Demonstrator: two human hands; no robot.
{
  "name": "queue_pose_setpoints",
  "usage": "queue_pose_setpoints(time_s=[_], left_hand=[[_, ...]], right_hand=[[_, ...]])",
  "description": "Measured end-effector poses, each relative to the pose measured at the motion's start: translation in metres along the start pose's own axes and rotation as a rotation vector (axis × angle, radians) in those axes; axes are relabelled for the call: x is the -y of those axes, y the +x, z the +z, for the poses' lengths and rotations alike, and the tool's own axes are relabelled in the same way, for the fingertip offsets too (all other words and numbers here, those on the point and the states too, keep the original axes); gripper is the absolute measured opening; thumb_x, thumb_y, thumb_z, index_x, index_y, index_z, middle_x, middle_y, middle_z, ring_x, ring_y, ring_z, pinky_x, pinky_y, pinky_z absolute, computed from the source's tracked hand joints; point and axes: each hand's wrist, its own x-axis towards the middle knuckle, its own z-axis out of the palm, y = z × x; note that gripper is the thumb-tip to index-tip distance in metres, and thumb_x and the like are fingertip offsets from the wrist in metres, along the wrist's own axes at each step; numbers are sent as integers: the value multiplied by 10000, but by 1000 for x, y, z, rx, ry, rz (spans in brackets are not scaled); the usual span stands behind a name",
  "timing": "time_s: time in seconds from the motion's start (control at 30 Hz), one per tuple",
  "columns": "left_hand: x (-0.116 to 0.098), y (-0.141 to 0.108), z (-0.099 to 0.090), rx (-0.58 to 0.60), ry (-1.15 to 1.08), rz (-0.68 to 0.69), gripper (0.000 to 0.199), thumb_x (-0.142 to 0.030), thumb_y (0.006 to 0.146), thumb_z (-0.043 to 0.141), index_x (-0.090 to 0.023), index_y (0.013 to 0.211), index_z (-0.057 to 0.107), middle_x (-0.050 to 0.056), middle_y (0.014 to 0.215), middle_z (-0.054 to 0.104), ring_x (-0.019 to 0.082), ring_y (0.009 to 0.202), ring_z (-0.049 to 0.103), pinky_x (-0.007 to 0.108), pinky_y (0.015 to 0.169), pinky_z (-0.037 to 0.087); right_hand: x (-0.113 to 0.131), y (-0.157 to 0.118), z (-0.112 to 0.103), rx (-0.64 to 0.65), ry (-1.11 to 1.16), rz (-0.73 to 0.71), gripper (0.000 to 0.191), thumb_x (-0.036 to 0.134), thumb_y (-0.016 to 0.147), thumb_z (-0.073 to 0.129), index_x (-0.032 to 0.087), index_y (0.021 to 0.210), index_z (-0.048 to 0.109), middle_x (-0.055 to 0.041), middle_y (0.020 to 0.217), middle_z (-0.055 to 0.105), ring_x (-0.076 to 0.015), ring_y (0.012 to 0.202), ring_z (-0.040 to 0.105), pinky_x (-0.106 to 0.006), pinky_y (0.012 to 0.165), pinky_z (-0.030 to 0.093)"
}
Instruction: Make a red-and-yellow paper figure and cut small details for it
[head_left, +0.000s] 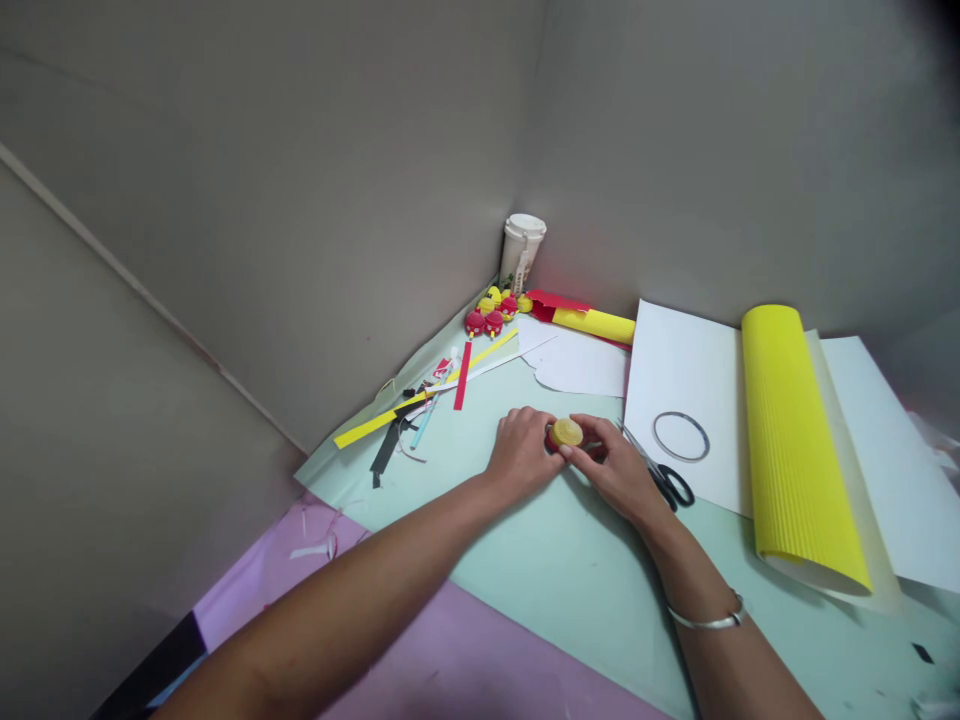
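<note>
Between my two hands is a small round piece [567, 432], yellow on top with a bit of red at its left side. My left hand [523, 452] is closed on its red side, fingers curled over it. From the right, my right hand [611, 463] pinches the yellow part between thumb and fingers. Black-handled scissors [666, 478] lie just right of my right hand, partly hidden by it. Several small red and yellow round ornaments [493, 312] sit together at the back, near the corner.
A white cup [523, 245] stands in the corner. Strips of yellow [367, 430], red [463, 375] and black paper [385, 452] lie on the left. A yellow corrugated roll [802, 450], white sheets [682, 380] and a grey ring [681, 436] are on the right. Grey partitions rise behind.
</note>
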Motion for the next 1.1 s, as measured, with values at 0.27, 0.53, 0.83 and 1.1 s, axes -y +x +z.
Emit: queue_pose_setpoints(time_s=[0.27,0.53,0.83,1.1], left_hand=[[0,0,1,-1,4,5,290,-348,771,643,-216,1028,627,50,1031,644,254,1014,546,383,912,430],[0,0,0,5,13,2,282,-347,771,647,-217,1020,627,58,1039,644,263,1023,548,389,918,427],[0,0,0,1,-9,3,312,-358,774,654,-206,1046,623,56,1043,647,261,1023,546,394,916,429],[1,-1,1,-1,-14,8,348,-388,771,664,-205,1065,622,62,1054,647,266,1037,543,395,922,419]], right_hand=[[0,0,1,-4,3,-9,420,436,834,645,229,1195,595,-85,1137,646,-222,908,652,-389,818,542],[-1,1,0,0,-6,-15,412,443,834,644,239,1189,599,-80,1127,643,-224,916,649,-392,817,543],[-2,0,0,1,1,-3,476,450,832,651,228,1244,563,-88,1146,630,-229,944,642,-396,831,540],[1,-2,-2,1,-9,2,470,443,843,639,224,1252,564,-93,1186,610,-227,967,639,-385,839,538]])
